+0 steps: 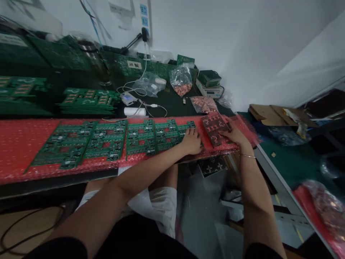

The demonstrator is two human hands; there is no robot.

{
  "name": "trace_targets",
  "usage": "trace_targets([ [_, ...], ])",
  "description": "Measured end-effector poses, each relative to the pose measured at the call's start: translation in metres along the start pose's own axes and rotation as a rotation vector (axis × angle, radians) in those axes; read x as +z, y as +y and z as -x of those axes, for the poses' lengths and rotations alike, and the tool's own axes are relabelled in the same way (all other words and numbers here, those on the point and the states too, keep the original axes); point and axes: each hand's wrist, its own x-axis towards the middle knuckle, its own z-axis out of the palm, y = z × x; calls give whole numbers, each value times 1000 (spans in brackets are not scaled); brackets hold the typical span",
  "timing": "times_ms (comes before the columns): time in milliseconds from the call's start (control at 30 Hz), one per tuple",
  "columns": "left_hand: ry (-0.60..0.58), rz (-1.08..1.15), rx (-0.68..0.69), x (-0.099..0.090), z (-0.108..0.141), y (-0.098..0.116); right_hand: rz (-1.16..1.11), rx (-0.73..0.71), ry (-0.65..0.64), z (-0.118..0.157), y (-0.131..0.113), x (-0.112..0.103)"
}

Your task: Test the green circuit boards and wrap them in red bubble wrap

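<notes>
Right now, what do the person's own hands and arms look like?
The left hand and right hand are ungloved, the forearms bare. Black short sleeves show at the bottom edge. A thin, shiny bracelet circles the right wrist; none shows on the left.

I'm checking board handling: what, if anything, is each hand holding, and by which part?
The right hand holds the reddish board by its right edge. The left hand lies over the row's rightmost green board; whether it grips is unclear.
</notes>
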Motion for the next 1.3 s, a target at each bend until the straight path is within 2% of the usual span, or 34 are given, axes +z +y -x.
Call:
trace_targets([
  [67,-69,-18,-102,-5,7,-15,173,-20,-5,2,-13,-1],
  [167,-148,-3,-96,-8,9,-27,458,-46,0,9,-40,1],
  [367,-161,16,-94,-9,-5,-19,828,-17,14,31,-102,14],
  [633,-115,63,-54,-6,-13,-25,963,-49,13,45,-147,39],
  [767,-25,133,16,-17,-2,-46,949,-118,-113,52,-166,53],
  [867,113,136,-80,-30,22,-67,899,-209,-219,58,-177,75],
  [967,151,93,-188,-36,50,-75,824,-278,-259,59,-176,98],
  [1033,135,99,-138,-33,64,-71,702,-335,-318,53,-166,103],
  [1100,115,112,-53,-27,72,-63,554,-356,-334,42,-148,100],
  [1200,109,101,7,-18,74,-52,449,-169,-148,24,-117,89],
  [1233,112,92,6,-16,74,-50,399,-83,-134,19,-108,87],
  [1300,105,75,3,-15,72,-48,246,37,-187,13,-94,84],
])
